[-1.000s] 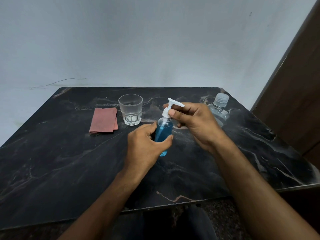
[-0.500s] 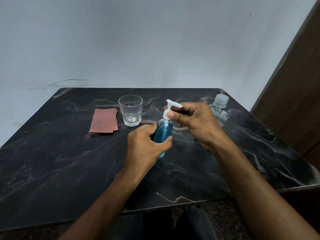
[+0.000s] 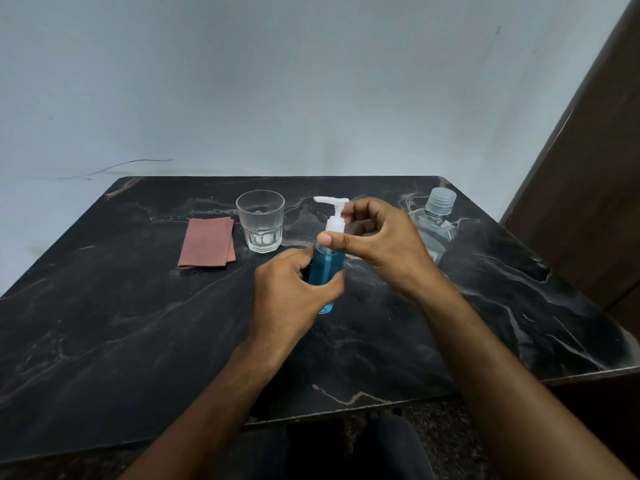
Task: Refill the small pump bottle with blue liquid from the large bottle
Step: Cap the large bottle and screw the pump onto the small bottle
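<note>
left hand [image 3: 291, 292]: I see it gripping the small pump bottle [image 3: 327, 268] body, mid-worktop [image 3: 104, 323].
right hand [image 3: 377, 237]: fingers pinching the pump head [image 3: 334, 211] collar.
large bottle [image 3: 434, 225]: far right corner, capped, looks clear.
progress: I judge pouring done; small bottle nearly full of blue, pump being screwed on.
labels: none I can read.

On the table [image 3: 138, 341]: cloth [image 3: 207, 242] far left, glass [image 3: 261, 221] just right of it, pump bottle [image 3: 327, 268] near the middle between left hand [image 3: 291, 299] and right hand [image 3: 381, 242], large bottle [image 3: 434, 226] behind the right hand, far right.
</note>
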`<state>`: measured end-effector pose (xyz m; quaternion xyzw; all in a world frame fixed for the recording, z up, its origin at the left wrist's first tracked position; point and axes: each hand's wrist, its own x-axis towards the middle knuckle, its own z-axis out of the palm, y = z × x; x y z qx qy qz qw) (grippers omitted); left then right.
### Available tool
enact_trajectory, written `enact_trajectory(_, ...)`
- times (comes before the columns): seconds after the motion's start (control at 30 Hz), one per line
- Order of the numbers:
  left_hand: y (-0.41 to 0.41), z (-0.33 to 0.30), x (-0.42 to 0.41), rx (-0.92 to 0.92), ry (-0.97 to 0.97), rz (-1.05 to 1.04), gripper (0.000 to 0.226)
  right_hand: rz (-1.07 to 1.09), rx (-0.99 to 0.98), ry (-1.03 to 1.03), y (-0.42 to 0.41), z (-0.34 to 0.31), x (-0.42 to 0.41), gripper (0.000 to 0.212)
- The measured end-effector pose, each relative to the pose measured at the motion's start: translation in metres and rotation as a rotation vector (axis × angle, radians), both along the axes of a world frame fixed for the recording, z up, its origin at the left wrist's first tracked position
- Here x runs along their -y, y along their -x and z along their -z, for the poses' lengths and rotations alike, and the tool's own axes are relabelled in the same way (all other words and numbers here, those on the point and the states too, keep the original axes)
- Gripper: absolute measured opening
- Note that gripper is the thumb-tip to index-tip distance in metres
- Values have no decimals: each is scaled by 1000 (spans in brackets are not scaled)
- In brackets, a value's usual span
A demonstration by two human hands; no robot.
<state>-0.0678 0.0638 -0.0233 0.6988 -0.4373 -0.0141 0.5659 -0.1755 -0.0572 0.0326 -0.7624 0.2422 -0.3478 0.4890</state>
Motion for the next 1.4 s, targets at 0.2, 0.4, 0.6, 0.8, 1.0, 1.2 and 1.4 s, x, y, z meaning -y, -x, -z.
enact_trajectory(0.2,-1,-1,2,-11,31,12,29,-122,104,-97,1,2,3,20)
enact_trajectory(0.4,1,-3,2,33,20,0,26,-47,113,-156,-6,3,-4,29)
enact_trajectory(0.6,2,-1,3,-11,26,-7,26,-146,79,-289,-4,6,-7,30)
enact_trajectory(0.8,1,-1,3,-5,31,-1,27,-87,149,-220,-2,5,-4,14)
enact_trajectory(1.0,2,1,3,-1,35,2,24,-26,162,-182,-6,3,-9,24)
enact_trajectory(1.2,2,-1,4,26,39,-14,23,86,176,-201,-12,4,-19,54)
enact_trajectory(1.4,3,-3,-1,-22,43,-2,29,-28,118,-282,-10,8,-15,62)
